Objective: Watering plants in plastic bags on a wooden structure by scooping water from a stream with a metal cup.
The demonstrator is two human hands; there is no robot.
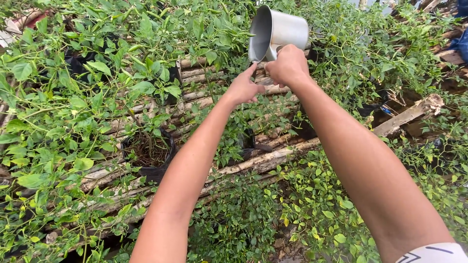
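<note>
Leafy pepper plants point(73, 97) crowd a bamboo rack point(204, 97) around you. Your right hand point(288, 64) is clenched on the handle of a metal pot point(278, 31), held high and tipped sideways; it looks rigid, light and smooth, its contents hidden. Your left hand point(243, 88) hovers spread just below, apart. A black grow bag point(148, 153) holds soil.

Silver-grey metal pot point(278, 31), green leafy plants point(87, 83), black grow bag point(151, 171), pale brown bamboo poles point(263, 158)

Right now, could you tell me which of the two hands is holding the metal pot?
The right hand grips the metal pot by its handle; the left hand is open beside it, holding nothing.
</note>
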